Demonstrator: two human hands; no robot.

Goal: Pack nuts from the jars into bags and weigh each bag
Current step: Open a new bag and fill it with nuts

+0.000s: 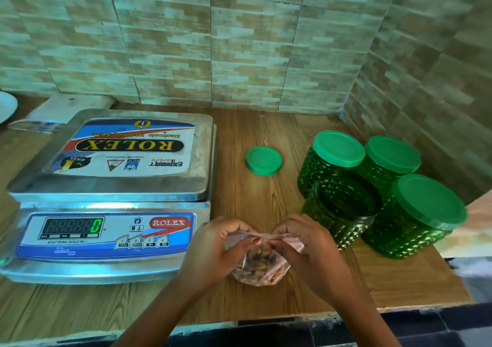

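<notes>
Right of scale (111, 186), pinching top of bag of nuts (259, 268) with fingers (231, 228) of left hand (213, 250) and right hand (312, 252).

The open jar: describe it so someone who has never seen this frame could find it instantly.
On the wooden counter, right of the weighing scale, stand four green studded jars. The open jar is the front-left one, just beyond the right hand that pinches the bag. Unlike the other three, it has no green lid.
</notes>
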